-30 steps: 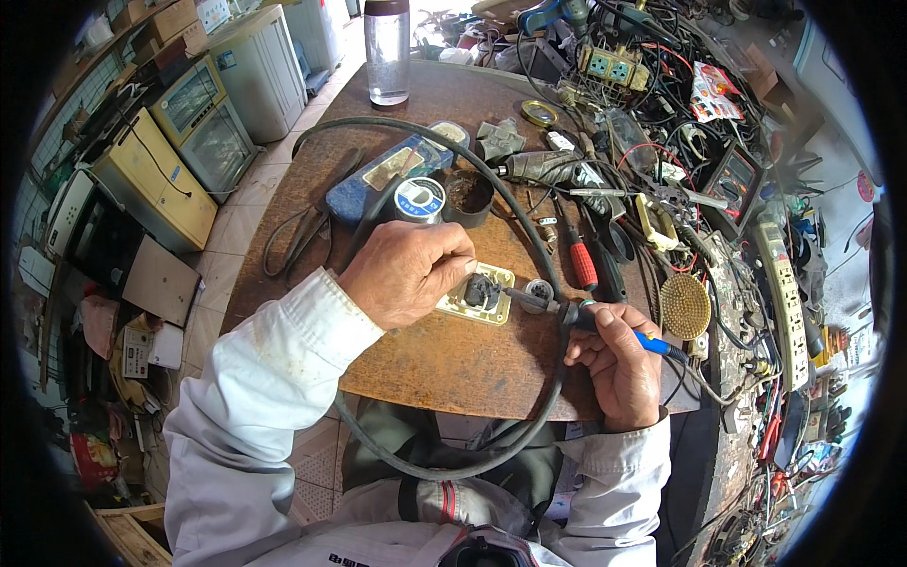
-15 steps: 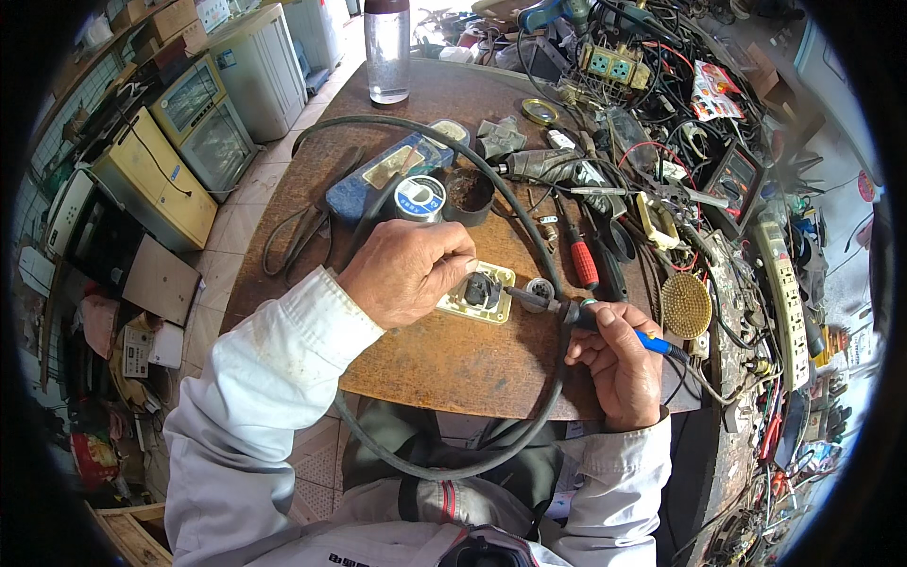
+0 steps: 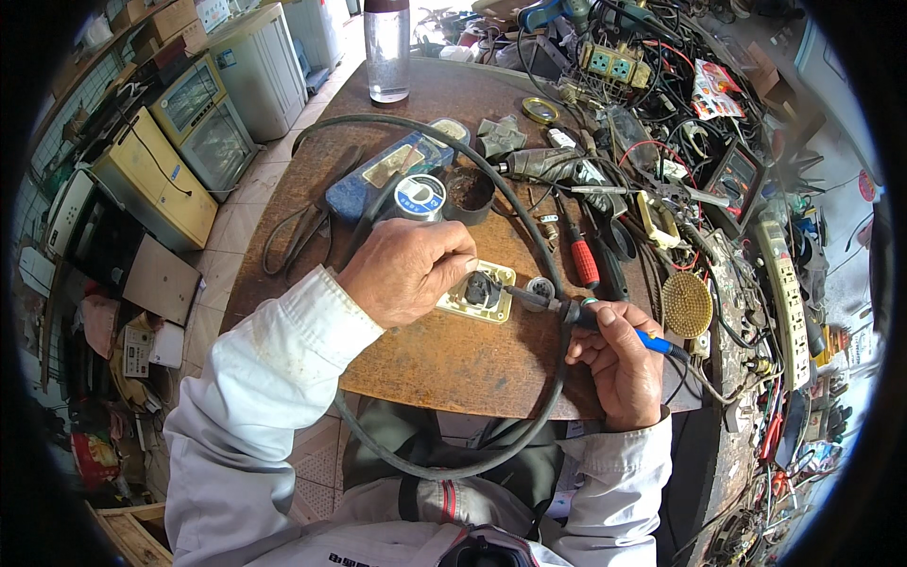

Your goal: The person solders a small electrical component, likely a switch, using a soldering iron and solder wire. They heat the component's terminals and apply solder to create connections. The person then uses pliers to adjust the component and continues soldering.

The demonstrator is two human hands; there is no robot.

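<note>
My right hand (image 3: 619, 364) is closed round the handle of a soldering iron (image 3: 652, 342), black with a blue rear part. The iron's tip reaches left to a small cream plastic housing (image 3: 496, 313) with a dark piece (image 3: 483, 290) inside. Over the housing's left side, my left hand (image 3: 411, 274) pinches thumb and forefinger together; what lies between them is too small to make out. A thick black cable (image 3: 529, 219) loops round the work and passes beneath the iron. Beyond my left hand stand a solder spool (image 3: 419, 196) and a round dark tin (image 3: 469, 194).
A small round grey container (image 3: 539, 292) sits right of the housing. Further right lie a red-handled screwdriver (image 3: 582, 257), a round yellow-brown bristly pad (image 3: 686, 305), a power strip (image 3: 784, 293) and tangled wires. A blue case (image 3: 378, 180) and a clear bottle (image 3: 388, 57) stand farther back on the wooden table (image 3: 416, 373).
</note>
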